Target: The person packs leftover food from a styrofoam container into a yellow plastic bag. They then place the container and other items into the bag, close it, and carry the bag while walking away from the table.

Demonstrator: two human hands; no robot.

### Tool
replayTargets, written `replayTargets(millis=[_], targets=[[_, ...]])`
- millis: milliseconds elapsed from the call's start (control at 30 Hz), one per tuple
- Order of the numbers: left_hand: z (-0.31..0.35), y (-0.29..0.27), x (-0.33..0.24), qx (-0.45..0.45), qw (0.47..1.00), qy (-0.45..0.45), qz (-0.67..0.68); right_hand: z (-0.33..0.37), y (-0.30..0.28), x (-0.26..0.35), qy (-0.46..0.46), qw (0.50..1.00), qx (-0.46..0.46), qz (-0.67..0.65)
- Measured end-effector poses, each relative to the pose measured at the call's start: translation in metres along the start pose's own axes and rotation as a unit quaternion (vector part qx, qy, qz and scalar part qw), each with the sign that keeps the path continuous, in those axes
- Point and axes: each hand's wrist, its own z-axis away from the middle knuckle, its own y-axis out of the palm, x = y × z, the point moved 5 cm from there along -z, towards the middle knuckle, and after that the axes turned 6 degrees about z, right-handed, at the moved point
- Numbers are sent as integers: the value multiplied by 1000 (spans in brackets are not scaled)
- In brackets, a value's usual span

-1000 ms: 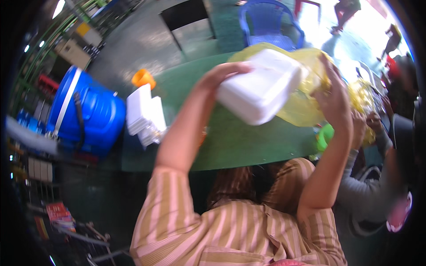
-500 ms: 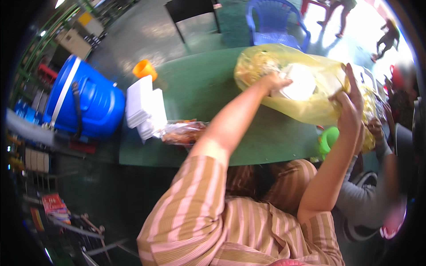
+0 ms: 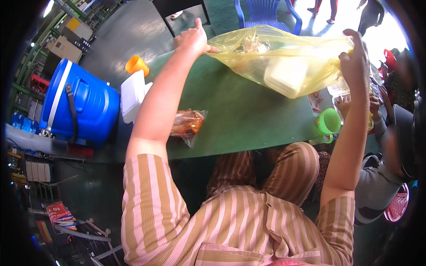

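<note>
A translucent yellow plastic bag [image 3: 235,60] is stretched out above the far part of the green table [image 3: 248,119]. My left hand [image 3: 193,40] pinches its left corner, with one finger pointing up and away. At the other end, my right hand [image 3: 355,60] grips the bunched edge of the bag. Inside the bag a white foam box [image 3: 286,75] lies tilted, and crumpled clear packaging [image 3: 257,45] shows through near the far side. Below my left forearm sits a clear bag of reddish-brown food [image 3: 188,123]. White foam boxes [image 3: 132,95] stand left of that forearm, partly hidden by it.
A big blue cooler [image 3: 84,102] stands at the left, near an orange cup [image 3: 137,65]. The green cup [image 3: 329,122] is at the table's right edge. Beyond are a blue chair [image 3: 266,13] and a black chair [image 3: 182,9]. Another person [image 3: 381,173] sits close on my right, hands near an open container.
My left hand has left the foam box in the bag and moved left, drawing out the bag's corner. The bag is now stretched wider, and the box inside is tilted.
</note>
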Motion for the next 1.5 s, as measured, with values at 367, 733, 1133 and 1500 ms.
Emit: replayTargets(millis=[367, 733, 1133, 1500], targets=[[10, -55, 57, -105, 929, 66, 349, -18, -26, 3, 61, 996, 65, -18], [149, -9, 120, 196, 968, 75, 138, 18, -29, 49, 65, 971, 150, -173], [203, -56, 72, 147, 972, 144, 112, 57, -77, 62, -27, 973, 217, -78], [117, -144, -43, 170, 779, 276, 536, 49, -52, 75, 32, 847, 334, -412]])
